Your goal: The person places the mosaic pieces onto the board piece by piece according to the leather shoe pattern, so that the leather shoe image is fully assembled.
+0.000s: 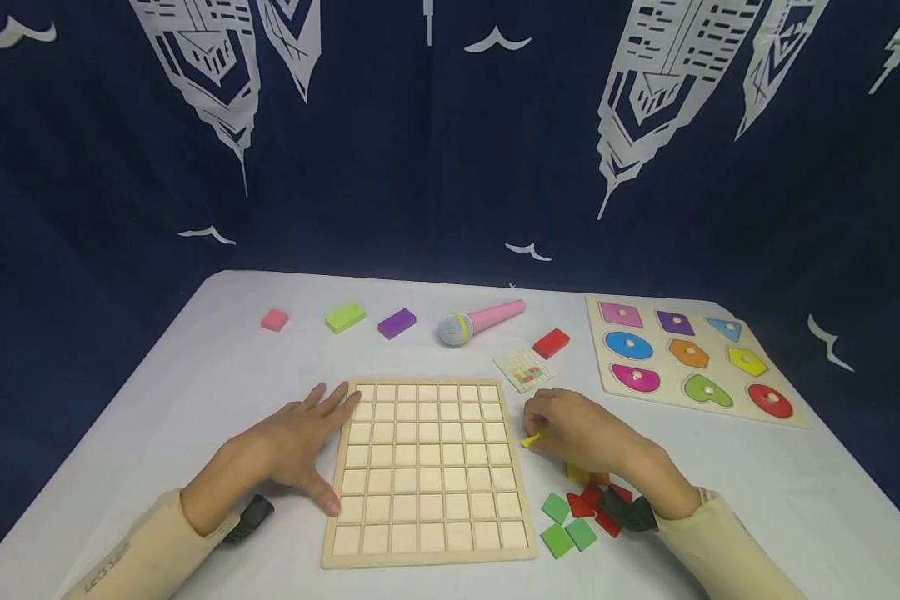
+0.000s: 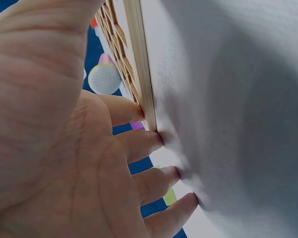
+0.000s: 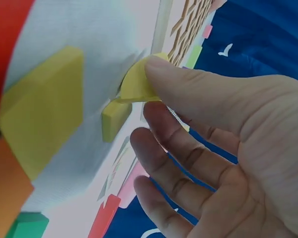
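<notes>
A wooden grid board [image 1: 429, 560] of square cells lies in front of me, its cells bare. My left hand [image 1: 288, 442] is spread along the board's left edge, thumb and fingertips at the frame; the left wrist view shows the fingers nearly straight. Just right of the board, my right hand [image 1: 581, 429] pinches a yellow piece with a curved edge [image 3: 139, 82] between thumb and index finger. Close under it on the tablecloth lies a yellow block [image 3: 115, 119]. A larger-looking yellow tile [image 3: 47, 111] is nearer the right wrist camera.
Several green tiles [image 1: 557, 540] and red tiles [image 1: 607, 523] lie below my right hand. Behind the board are a pattern card [image 1: 523, 369], a red block [image 1: 551, 343], a pink toy microphone [image 1: 495, 316], and purple [image 1: 397, 323], lime [image 1: 346, 317] and pink blocks [image 1: 274, 320]. A shape puzzle [image 1: 667, 398] sits right.
</notes>
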`<state>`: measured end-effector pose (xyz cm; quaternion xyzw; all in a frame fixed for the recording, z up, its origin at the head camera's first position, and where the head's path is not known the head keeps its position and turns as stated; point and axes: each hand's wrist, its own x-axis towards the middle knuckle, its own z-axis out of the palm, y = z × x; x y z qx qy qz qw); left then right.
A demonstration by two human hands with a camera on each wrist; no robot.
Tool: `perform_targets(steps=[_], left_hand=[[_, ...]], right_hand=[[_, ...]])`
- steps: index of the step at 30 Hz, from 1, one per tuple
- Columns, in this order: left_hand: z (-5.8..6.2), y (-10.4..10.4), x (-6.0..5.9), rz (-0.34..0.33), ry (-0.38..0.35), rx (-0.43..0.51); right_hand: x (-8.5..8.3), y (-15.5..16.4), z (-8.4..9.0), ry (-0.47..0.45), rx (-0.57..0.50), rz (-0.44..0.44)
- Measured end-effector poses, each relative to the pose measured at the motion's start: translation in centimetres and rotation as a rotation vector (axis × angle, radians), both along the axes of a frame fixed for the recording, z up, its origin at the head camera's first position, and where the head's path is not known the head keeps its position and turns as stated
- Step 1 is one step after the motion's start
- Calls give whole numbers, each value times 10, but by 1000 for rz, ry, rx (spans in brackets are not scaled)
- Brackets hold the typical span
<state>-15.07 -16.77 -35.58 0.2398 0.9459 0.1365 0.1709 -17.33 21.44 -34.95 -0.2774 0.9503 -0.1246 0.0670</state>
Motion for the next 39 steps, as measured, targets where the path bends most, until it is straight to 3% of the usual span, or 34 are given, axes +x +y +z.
perform_targets(steps=[5, 14, 25, 39], left_hand=[[-1, 1, 1, 8, -5, -1], [2, 6, -1, 28, -33, 10], [3, 8, -1, 48, -48, 4], [1, 8, -2, 34, -40, -1]], right_hand=[[1, -1, 1, -46, -31, -17], [3, -7, 10, 12, -90, 95], [0, -43, 15, -22, -135, 122], [-1, -92, 18, 14, -111, 154]])
